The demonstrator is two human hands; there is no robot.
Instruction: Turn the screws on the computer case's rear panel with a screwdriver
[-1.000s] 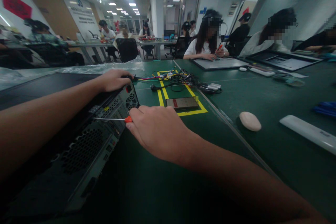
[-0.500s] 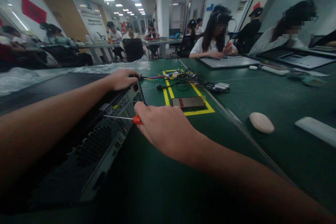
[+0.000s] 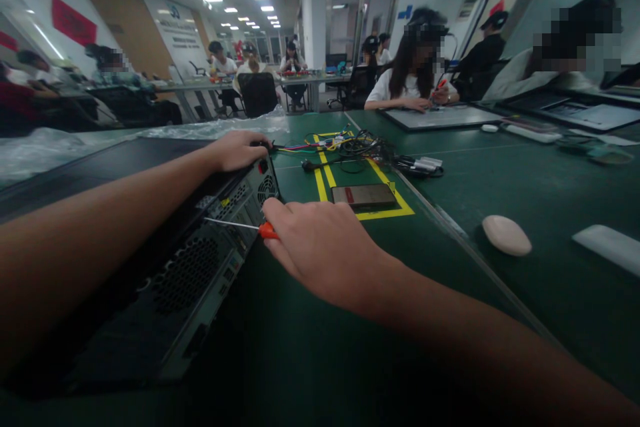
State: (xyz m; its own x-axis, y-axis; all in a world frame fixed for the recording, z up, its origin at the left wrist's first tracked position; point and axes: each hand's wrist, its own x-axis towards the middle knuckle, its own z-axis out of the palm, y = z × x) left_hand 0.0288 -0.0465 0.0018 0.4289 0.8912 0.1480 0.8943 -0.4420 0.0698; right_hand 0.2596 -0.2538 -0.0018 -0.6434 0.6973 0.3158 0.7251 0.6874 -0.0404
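A black desktop computer case (image 3: 150, 267) lies on its side on the green table (image 3: 310, 347), rear panel facing me. My right hand (image 3: 320, 247) is closed on a red-handled screwdriver (image 3: 245, 225), whose metal shaft points left onto the rear panel. My left hand (image 3: 237, 149) rests on the far top corner of the case, fingers curled over its edge beside a bundle of coloured wires (image 3: 345, 145).
A flat drive (image 3: 364, 195) lies inside a yellow-taped square. Right of a table seam sit a pale oval mouse (image 3: 507, 235) and a white keyboard (image 3: 607, 248). Plastic sheeting (image 3: 215, 127) lies behind the case. Several people sit at tables beyond.
The view has shifted a little, moving everything slightly right in frame. Both hands stay where they were on the case and the screwdriver.
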